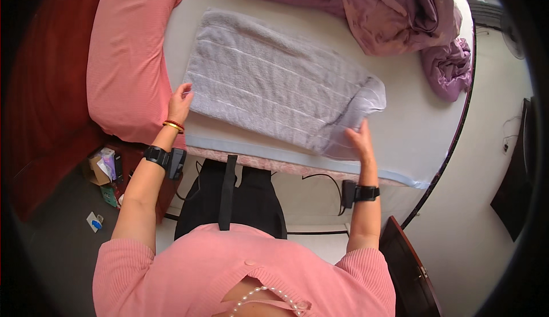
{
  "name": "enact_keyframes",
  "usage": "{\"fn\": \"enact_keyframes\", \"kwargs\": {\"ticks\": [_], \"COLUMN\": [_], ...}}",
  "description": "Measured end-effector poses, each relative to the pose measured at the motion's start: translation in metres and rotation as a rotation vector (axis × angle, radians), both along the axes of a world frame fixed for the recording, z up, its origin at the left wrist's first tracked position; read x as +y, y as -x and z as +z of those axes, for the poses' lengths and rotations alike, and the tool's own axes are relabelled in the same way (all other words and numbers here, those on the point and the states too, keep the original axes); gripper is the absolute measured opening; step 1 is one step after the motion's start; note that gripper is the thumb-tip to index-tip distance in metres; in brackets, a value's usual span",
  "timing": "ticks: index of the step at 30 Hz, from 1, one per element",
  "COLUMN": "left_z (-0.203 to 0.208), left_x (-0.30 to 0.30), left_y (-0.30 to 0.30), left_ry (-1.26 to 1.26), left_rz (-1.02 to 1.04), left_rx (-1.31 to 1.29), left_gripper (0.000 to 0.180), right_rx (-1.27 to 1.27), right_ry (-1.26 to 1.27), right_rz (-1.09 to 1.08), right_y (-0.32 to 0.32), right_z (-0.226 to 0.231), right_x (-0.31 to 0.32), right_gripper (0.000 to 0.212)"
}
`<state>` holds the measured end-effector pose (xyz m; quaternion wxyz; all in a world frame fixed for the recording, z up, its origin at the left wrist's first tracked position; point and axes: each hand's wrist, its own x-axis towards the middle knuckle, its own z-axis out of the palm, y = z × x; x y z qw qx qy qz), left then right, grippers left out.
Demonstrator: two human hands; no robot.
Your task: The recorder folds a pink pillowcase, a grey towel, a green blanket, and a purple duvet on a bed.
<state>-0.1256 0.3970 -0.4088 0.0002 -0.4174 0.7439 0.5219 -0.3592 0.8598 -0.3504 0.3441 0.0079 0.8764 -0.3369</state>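
Observation:
A grey towel [269,82] with pale stripes lies spread at a slant on the bed. My left hand [179,104] is at the towel's near left corner, its fingers curled in and closed on the edge. At the towel's right end my right hand [360,140] grips the near corner, where the cloth is turned up and shows a smoother, paler side. Part of that hand's hold is hidden by the cloth.
The bed [412,128] has a white sheet with a light blue border. A pink cover [128,60] lies left, and a bunched purple quilt [394,14] lies at the far right. Small boxes [103,168] stand low at left. A dark wooden panel [407,265] is at lower right.

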Motion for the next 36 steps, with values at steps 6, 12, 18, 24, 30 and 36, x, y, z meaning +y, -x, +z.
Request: {"fn": "enact_keyframes", "kwargs": {"ticks": [6, 12, 18, 24, 30, 36], "left_z": [0.016, 0.015, 0.005, -0.005, 0.048, 0.079], "left_x": [0.036, 0.046, 0.088, 0.089, 0.041, -0.039], "left_y": [0.030, 0.035, 0.046, 0.037, 0.044, 0.040], "left_ry": [-0.158, -0.087, -0.146, -0.455, -0.722, -1.009], "left_rz": [-0.215, -0.318, -0.317, -0.176, -0.177, -0.166], "left_rx": [-0.033, -0.042, 0.075, -0.018, 0.076, -0.167], "left_gripper": [0.029, 0.030, 0.037, 0.055, 0.060, 0.081], "right_rx": [-0.065, 0.362, 0.119, 0.037, 0.343, 0.228], "right_ry": [0.172, 0.008, -0.127, 0.272, 0.509, 0.698], "right_rz": [0.353, 0.136, -0.130, -0.272, 0.221, 0.533], "right_y": [-0.046, -0.053, -0.064, -0.077, -0.105, -0.145], "right_z": [0.057, -0.019, -0.058, 0.015, 0.068, 0.088], "right_x": [-0.176, -0.144, -0.099, -0.171, -0.269, -0.335], "right_gripper": [0.071, 0.062, 0.069, 0.053, 0.038, 0.048]}}
